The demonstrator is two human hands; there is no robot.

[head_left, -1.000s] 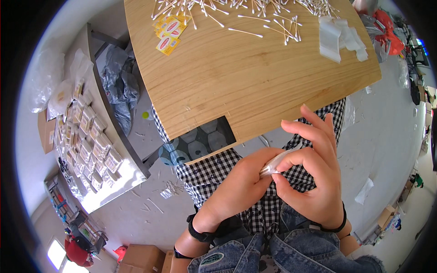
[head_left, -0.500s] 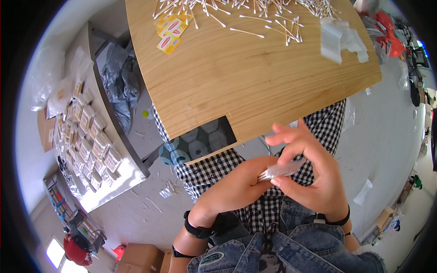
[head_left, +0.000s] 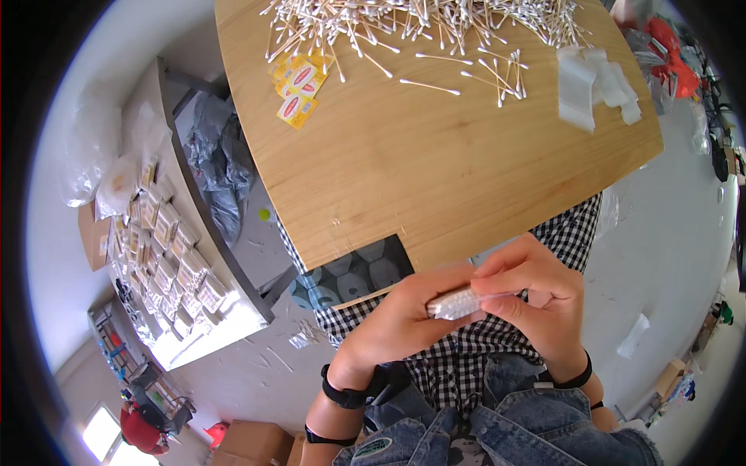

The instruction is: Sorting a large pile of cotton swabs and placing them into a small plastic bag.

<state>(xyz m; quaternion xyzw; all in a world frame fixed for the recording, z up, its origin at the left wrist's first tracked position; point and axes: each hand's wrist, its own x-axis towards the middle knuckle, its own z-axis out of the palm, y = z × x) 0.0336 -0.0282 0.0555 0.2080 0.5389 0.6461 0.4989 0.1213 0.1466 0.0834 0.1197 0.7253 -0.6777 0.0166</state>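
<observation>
My left hand is closed around a packed bundle of cotton swabs, above my lap. The white tips face up in a tight block with clear plastic about them. At the bundle's right end, my right hand pinches the loose end of a clear plastic bag between thumb and fingers. Part of the bundle is hidden by my left fingers. Ahead, a pile of loose cotton swabs covers the table's far side. Yellow paper cards lie at its left, and flat clear bags at its right.
The wooden table has a dark patterned piece at its near corner. On the left, a side table carries many filled swab packs. A grey plastic bag hangs beyond it. Cardboard boxes stand lower left.
My right fingers, raised and spread before, have come down and closed on the bag's end. The bundle has turned so its white tips show. The view has shifted slightly.
</observation>
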